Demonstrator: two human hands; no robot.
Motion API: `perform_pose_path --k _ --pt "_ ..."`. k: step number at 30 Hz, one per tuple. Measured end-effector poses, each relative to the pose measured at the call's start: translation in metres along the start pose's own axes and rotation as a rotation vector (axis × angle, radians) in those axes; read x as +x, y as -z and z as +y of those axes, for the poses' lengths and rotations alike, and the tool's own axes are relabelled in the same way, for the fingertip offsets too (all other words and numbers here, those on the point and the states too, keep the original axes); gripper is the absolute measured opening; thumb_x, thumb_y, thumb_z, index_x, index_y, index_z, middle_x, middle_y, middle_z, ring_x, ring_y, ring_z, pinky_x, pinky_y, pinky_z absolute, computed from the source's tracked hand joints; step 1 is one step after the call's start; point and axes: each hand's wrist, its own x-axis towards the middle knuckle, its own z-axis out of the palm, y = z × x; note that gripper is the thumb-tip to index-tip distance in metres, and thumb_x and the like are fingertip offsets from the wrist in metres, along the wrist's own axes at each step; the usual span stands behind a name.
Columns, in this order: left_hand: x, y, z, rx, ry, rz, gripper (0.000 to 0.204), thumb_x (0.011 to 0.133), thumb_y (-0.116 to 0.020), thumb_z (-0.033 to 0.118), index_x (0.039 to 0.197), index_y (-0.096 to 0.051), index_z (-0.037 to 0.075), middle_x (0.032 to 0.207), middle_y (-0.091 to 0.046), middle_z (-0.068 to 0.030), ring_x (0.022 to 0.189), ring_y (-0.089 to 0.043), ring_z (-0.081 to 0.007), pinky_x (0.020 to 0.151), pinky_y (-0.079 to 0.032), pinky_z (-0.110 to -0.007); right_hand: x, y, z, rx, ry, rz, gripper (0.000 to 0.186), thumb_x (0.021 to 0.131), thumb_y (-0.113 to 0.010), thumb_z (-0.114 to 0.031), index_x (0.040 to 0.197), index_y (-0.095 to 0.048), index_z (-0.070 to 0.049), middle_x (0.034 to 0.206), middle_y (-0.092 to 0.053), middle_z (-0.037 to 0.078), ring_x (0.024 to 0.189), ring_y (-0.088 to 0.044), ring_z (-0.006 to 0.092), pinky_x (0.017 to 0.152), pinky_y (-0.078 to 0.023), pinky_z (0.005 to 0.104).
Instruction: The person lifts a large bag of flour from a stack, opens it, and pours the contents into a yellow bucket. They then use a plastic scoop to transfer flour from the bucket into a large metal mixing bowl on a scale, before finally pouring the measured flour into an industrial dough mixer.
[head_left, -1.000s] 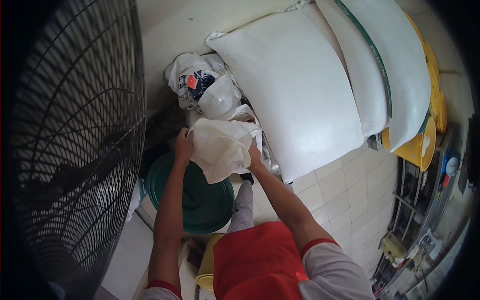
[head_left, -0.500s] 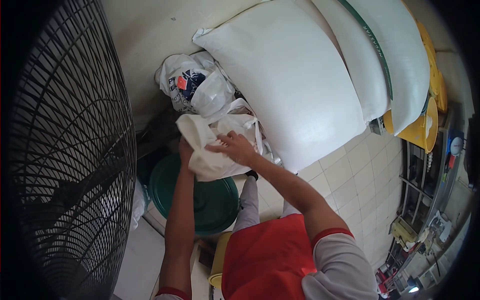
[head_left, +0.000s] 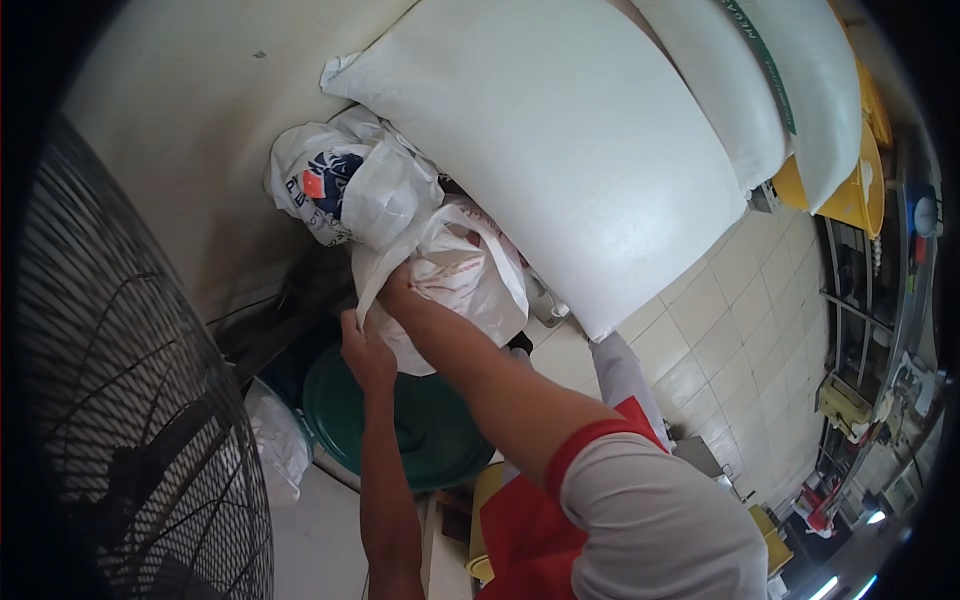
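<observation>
A white plastic bag (head_left: 495, 295) with faint reddish print stands by the green round lid (head_left: 345, 405), its mouth pulled wide. At the bag's left rim, my left hand (head_left: 366, 350) is closed, gripping the plastic edge. My right hand (head_left: 398, 286) reaches down inside the opening. Its fingers are hidden by the plastic, so whether they hold anything does not show. Just behind lies another white bag (head_left: 385, 200) with a dark blue and red print, knotted or bunched up.
A large stuffed white sack (head_left: 570, 150) leans close on the right, with more sacks (head_left: 725, 100) beyond it. On the left stands a big wire-caged fan (head_left: 150, 380). Yellow buckets (head_left: 862, 190) and a metal shelf (head_left: 865, 320) line the far right over a tiled floor (head_left: 690, 310).
My right hand has gone from the bag's outer folds down into its mouth. My left hand has kept the rim, drawing it open. The view has shifted and tilted.
</observation>
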Motion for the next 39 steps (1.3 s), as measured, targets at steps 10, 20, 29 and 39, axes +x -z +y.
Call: perform_pose_path --k 10,20,29,39 --pt "-0.124 0.012 0.009 0.333 -0.189 0.427 0.065 0.088 -0.066 0.025 0.136 -0.034 -0.004 0.136 -0.036 -0.0232 0.126 -0.037 -0.0388 0.105 -0.030 -0.048 -0.125 0.098 0.085 0.262 0.435 0.180 0.046 0.079 -0.060 -0.033 0.121 -0.059 -0.016 0.136 -0.046 0.011 0.126 -0.042 0.0316 0.100 -0.033 0.0543" --pt "-0.290 -0.093 0.159 -0.452 -0.063 -0.194 0.061 0.089 -0.062 0.017 0.138 -0.031 -0.003 0.116 -0.050 -0.0173 0.100 -0.053 -0.0243 0.087 -0.046 -0.036 -0.445 0.126 0.382 0.889 -0.158 0.464 0.035 0.080 -0.055 -0.016 0.114 -0.064 -0.011 0.103 -0.064 0.016 0.098 -0.061 0.0323 0.088 -0.047 0.0426" --pt "-0.378 -0.275 0.428 -0.516 -0.183 -0.663 0.057 0.090 -0.060 0.015 0.137 -0.031 0.002 0.102 -0.055 -0.0132 0.079 -0.060 -0.0189 0.069 -0.049 -0.030 -0.733 0.105 0.677 1.117 -0.818 0.803 0.037 0.076 -0.065 -0.023 0.110 -0.066 -0.010 0.099 -0.069 0.016 0.091 -0.066 0.0272 0.083 -0.052 0.0361" --pt "-0.455 -0.469 0.604 -0.447 -0.172 -1.051 0.047 0.089 -0.060 0.025 0.131 -0.042 0.014 0.099 -0.059 -0.0090 0.076 -0.057 -0.0180 0.059 -0.042 -0.027 -1.103 -0.042 0.778 1.717 -1.611 1.445 0.015 0.085 -0.053 -0.015 0.088 -0.062 -0.003 0.068 -0.055 0.006 0.053 -0.052 0.0181 0.043 -0.042 0.0306"
